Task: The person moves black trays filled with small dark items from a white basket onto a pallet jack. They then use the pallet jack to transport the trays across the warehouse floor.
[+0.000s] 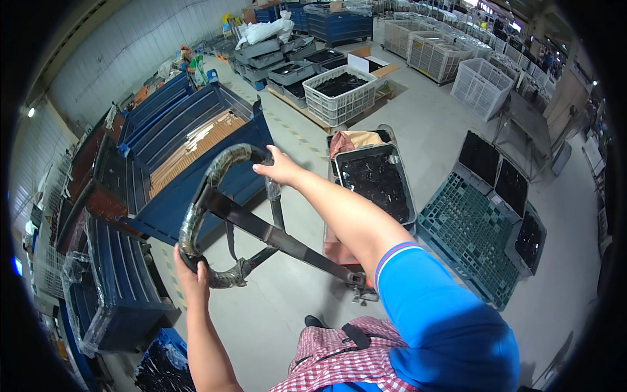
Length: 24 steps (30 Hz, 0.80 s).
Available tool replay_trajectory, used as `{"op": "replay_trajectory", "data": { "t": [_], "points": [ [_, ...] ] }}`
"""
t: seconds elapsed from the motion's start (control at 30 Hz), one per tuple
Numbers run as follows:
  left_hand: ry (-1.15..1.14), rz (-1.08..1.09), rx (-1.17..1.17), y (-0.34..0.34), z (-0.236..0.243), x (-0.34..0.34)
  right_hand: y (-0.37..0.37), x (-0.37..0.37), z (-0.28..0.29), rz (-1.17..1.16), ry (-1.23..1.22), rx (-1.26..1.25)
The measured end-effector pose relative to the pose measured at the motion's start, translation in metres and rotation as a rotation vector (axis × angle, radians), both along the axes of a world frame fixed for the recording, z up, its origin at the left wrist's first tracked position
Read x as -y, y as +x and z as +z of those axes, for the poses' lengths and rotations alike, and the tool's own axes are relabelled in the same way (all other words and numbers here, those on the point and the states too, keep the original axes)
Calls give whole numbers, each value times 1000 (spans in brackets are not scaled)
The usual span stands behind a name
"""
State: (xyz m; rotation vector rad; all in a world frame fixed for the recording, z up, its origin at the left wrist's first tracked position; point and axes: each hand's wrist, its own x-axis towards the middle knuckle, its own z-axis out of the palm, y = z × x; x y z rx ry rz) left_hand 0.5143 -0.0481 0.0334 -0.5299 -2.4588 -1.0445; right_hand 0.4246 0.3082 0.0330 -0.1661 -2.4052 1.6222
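Both of my hands are on the looped handle [191, 219] of a pallet jack, which is wound with shiny, worn tape. My left hand [194, 269] is closed round the loop's lower left side. Higher up, my right hand [282, 166] grips the loop's far right part, arm stretched forward. The handle's dark shaft [287, 240] slants down to the jack's red base [358, 271], partly hidden by my right arm. Beyond that arm, a grey bin [375, 179] full of black pieces sits over the jack's front, beside a brownish-pink cloth [341, 144].
At left stand large blue metal crates [189, 170], one holding flat brown pieces, another wrapped in clear film [121, 284]. A green plastic pallet [467, 228] with black-filled bins lies to the right. Ahead are a white slatted crate [339, 91], stacked grey trays [261, 55] and mesh carts [483, 85].
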Motion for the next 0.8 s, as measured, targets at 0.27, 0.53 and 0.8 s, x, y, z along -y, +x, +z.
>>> {"op": "replay_trajectory", "data": {
  "t": [0.27, 0.53, 0.8],
  "points": [
    [236, -71, 230, 44, 26, 9, 2, 4, 10, -109, -189, -40],
    [204, -817, 22, 208, 76, -102, 155, -107, 85, 17, -635, -79],
    [16, -764, 45, 208, 61, -86, 156, -106, 67, -211, -662, -254]
  ]
}}
